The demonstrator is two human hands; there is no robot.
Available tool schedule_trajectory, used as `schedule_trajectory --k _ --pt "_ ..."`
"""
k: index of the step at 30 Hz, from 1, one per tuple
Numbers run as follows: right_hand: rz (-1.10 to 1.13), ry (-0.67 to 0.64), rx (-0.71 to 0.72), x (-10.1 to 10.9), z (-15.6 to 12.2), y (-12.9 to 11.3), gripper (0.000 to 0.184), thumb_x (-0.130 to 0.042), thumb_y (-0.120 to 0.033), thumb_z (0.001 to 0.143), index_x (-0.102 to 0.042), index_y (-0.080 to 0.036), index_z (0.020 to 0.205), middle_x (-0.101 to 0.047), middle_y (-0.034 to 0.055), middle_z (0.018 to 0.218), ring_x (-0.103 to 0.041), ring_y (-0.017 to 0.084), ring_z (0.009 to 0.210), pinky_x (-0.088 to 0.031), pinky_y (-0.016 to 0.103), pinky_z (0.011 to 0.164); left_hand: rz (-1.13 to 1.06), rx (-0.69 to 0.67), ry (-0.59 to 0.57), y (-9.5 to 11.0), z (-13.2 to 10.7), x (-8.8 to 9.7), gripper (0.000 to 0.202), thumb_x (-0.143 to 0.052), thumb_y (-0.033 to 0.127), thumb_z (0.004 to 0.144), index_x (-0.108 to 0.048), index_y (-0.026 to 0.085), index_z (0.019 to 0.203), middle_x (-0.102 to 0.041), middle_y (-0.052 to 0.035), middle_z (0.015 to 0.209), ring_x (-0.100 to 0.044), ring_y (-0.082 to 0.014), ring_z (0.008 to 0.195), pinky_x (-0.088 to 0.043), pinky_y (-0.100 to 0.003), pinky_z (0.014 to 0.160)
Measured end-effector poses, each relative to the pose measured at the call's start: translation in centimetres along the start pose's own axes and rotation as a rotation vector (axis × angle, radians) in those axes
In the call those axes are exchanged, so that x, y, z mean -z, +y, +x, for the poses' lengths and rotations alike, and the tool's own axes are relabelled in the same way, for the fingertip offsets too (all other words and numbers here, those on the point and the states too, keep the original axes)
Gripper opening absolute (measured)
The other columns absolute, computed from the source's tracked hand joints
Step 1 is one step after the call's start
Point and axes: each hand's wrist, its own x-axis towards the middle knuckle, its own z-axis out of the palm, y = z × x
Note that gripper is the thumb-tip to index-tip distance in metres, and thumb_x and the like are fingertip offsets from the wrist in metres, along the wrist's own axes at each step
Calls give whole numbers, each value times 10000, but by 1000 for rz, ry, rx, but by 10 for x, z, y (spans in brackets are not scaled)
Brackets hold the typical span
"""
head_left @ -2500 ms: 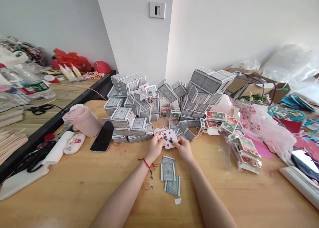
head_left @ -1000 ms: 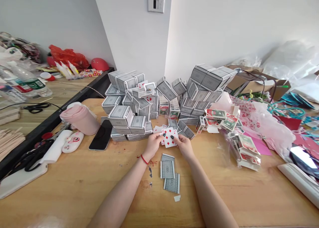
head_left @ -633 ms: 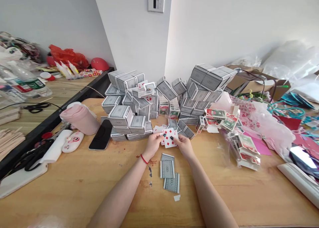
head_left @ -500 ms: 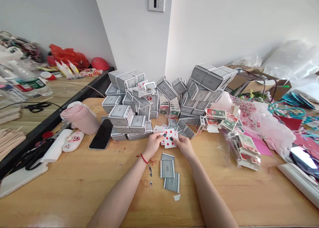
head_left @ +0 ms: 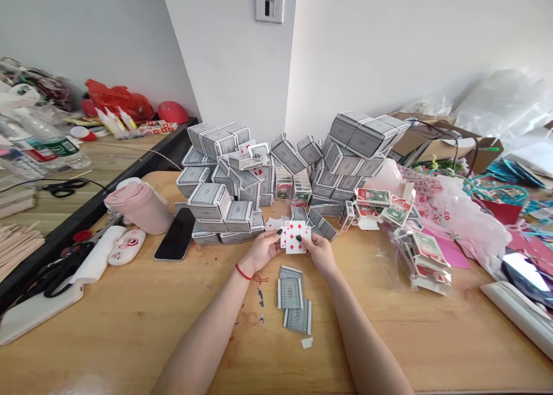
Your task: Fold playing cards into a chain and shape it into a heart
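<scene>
White and red-pipped, the glossy six-of-diamonds playing card point(head_left: 294, 231) sits over a white, red-numbered crosswise card point(head_left: 283, 241), both before the person's chest. The right hand point(head_left: 320, 252) holds the pair, its dark-nailed thumb on the upper face; the left hand point(head_left: 264, 250) is narrow at the lower card's left edge, its pinch unclear. I'd square the crossing and press the overlap flat, so neither card twists. Nearer lie folded, grey-patterned cards point(head_left: 290, 293) on the pale wooden bench point(head_left: 181, 337); beyond stand grey-patterned card blocks point(head_left: 209, 201).
</scene>
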Motion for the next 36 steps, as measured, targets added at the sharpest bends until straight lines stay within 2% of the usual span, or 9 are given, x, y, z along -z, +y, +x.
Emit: schedule_trajectory --k 6,12,17,21,26,28,36 --pt "44 -36 -9 0 -1 -1 372 -706 -467 562 -644 -158 758 -689 69 736 -619 202 639 -487 327 618 -17 38 -37 2 -3 -1 166 -637 174 701 -632 122 858 -672 -81 806 -626 -185 784 -469 -330 761" --pt "33 -41 16 -3 -5 -4 408 -704 -483 552 -649 -161 798 -692 64 744 -628 214 658 -497 351 644 1 39 -33 1 -3 1 156 -645 193 705 -636 116 840 -672 -77 801 -618 -155 740 -460 -325 785" --pt "39 -23 39 -5 -7 -5 398 -703 -480 554 -648 -163 787 -695 69 766 -630 217 658 -499 360 658 15 43 -33 0 -2 1 183 -659 207 692 -635 117 849 -671 -78 800 -618 -172 776 -461 -336 791" --pt "77 -22 44 -5 -7 -5 383 -705 -449 572 -652 -170 829 -694 64 781 -630 207 650 -498 356 660 -59 47 -9 1 -4 3 125 -639 200 713 -632 124 812 -664 -70 818 -618 -156 761 -463 -326 798" --pt "92 -14 45 -5 -7 -4 338 -707 -419 586 -651 -162 799 -691 59 745 -623 196 625 -495 337 624 -101 96 -70 3 -7 5 193 -619 143 721 -631 128 913 -657 -80 912 -611 -150 827 -454 -301 830" --pt "99 -20 50 -5 -7 -4 324 -705 -411 594 -648 -161 791 -691 61 749 -622 195 618 -494 339 620 -87 88 -80 3 -7 5 214 -624 127 711 -635 128 924 -657 -76 916 -608 -141 823 -451 -291 834" --pt "75 16 68 -6 -4 1 343 -705 -424 583 -645 -160 794 -697 67 741 -634 212 635 -500 341 623 -5 -12 11 -6 -4 -1 191 -681 165 652 -666 111 834 -669 -72 821 -604 -138 751 -461 -291 792"
